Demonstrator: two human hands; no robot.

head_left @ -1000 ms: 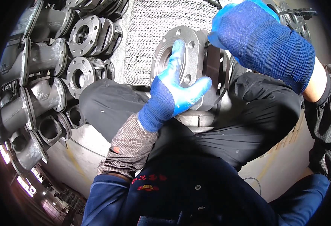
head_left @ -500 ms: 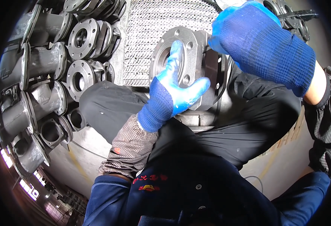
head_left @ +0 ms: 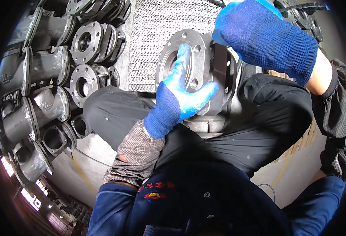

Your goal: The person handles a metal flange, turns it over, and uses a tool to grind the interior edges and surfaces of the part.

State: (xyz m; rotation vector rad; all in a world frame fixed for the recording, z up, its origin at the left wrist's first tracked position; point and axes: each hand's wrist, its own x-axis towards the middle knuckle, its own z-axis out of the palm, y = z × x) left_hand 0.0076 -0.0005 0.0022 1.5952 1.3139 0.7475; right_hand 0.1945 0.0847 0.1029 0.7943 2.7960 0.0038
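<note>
A grey cast-metal flanged valve body (head_left: 198, 59) stands between my knees, its round flange with bolt holes facing left and up. My left hand (head_left: 183, 88), in a blue coated glove, holds that flange: a finger stretches over the bore and the thumb spreads toward the casting's right side. The other left fingers are hidden. Just right of the casting's top, my right hand (head_left: 255, 33), gloved too, is closed in a fist. Whatever it grips is hidden by the glove.
Ridged metal matting (head_left: 149, 43) lies beyond the casting. Flanged pipe fittings (head_left: 47, 65) and smaller ring-flanged castings (head_left: 87, 41) are stacked on the left. More flanges (head_left: 301, 17) lie at the far right, near a dark bar (head_left: 308, 6). A low round support (head_left: 206, 125) sits below the casting.
My right hand has shifted a little left and upward, still closed. My left hand and the casting have hardly moved.
</note>
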